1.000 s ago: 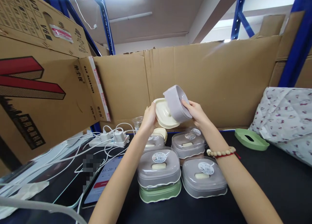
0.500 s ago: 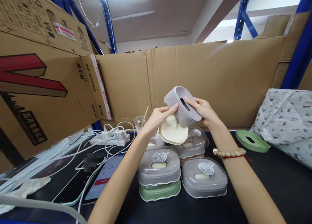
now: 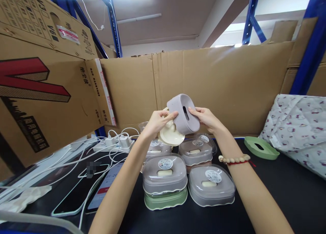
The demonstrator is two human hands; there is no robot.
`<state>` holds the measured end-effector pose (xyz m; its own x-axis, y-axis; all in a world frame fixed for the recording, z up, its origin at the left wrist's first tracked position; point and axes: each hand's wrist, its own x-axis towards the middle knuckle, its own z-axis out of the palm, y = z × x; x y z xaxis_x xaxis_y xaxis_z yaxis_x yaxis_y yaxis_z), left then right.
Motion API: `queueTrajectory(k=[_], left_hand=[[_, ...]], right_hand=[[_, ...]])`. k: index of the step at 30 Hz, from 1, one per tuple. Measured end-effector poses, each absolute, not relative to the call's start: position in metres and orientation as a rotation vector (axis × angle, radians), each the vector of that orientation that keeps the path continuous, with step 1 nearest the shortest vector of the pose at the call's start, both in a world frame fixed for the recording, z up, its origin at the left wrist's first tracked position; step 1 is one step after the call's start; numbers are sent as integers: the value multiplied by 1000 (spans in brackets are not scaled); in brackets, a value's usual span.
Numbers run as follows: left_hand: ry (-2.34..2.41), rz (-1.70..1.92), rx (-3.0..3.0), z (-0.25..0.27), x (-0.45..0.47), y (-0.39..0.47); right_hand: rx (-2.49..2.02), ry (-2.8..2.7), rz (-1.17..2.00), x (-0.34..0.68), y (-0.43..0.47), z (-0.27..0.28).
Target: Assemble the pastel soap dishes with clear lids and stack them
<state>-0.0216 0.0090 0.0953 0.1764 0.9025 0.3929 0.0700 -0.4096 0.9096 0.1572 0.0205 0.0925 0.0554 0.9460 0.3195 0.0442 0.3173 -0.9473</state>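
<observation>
Both my hands are raised above the stacked boxes, closed on a lavender plastic shell (image 3: pixel 189 123) with a dark oblong slot in its face. My left hand (image 3: pixel 158 121) grips the shell's left edge, its thumb on the outside. My right hand (image 3: pixel 206 118) pinches the right side, with the thumb near the slot. A cream plastic piece (image 3: pixel 171 137) with a wide rim hangs just below and behind the shell, near my left fingers. Whether it is joined to the shell I cannot tell.
Below stand several lidded grey boxes (image 3: pixel 211 190), one atop a green box (image 3: pixel 165 198). A green slotted piece (image 3: pixel 262 148) lies at right, beside a patterned white bag (image 3: pixel 300 125). Phones (image 3: pixel 78 190), cables and a power strip (image 3: pixel 114 145) lie at left. Cardboard (image 3: pixel 219 77) walls the back.
Both hands have shifted left and slightly down with the lavender shell and the cream piece. The shell has tilted more upright, and the slot stands steeper.
</observation>
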Motion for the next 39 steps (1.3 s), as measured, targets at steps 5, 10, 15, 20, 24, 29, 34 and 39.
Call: queueTrajectory(k=[5, 10, 15, 20, 24, 29, 34, 39], left_hand=[[1053, 1319, 1781, 99, -28, 10], [1097, 1339, 1785, 99, -30, 13], [1072, 1326, 1754, 98, -33, 15], [807, 1410, 1845, 98, -31, 11], [771, 1443, 1919, 96, -28, 11], [718, 1244, 1795, 97, -29, 9], [852, 1438, 1944, 100, -28, 0], [1061, 1633, 2097, 99, -21, -2]], right_hand=[[-1026, -1327, 878, 155, 22, 93], [-948, -1318, 779, 152, 26, 91], [-802, -1326, 636, 147, 30, 88], [-805, -1373, 659, 146, 33, 84], [-788, -1307, 618, 145, 35, 83], [-728, -1239, 533, 143, 29, 88], [-844, -1444, 665, 145, 17, 93], [-801, -1693, 678, 139, 3, 93]])
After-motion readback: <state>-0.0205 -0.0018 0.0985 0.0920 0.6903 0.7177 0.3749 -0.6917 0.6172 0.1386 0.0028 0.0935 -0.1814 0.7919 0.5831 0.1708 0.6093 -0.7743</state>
